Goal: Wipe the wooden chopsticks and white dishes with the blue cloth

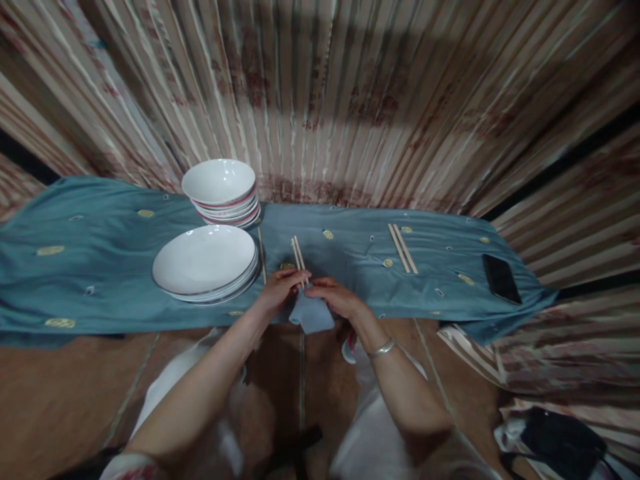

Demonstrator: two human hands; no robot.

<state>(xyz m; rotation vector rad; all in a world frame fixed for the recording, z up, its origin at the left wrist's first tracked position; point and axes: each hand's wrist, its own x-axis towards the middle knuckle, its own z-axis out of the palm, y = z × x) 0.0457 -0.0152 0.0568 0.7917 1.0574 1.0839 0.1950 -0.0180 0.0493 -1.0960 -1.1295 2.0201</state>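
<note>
Left hand (278, 289): pinched round two chopsticks (300, 254)
Right hand (339, 298): closed on pale-blue cloth (316, 317)
Plates (204, 261): stacked left of both hands

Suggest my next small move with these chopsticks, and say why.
I'd probably draw the blue-grey cloth along the held chopsticks toward their far ends: those stick out bare beyond your left hand, while your right hand is at the cloth.
</note>
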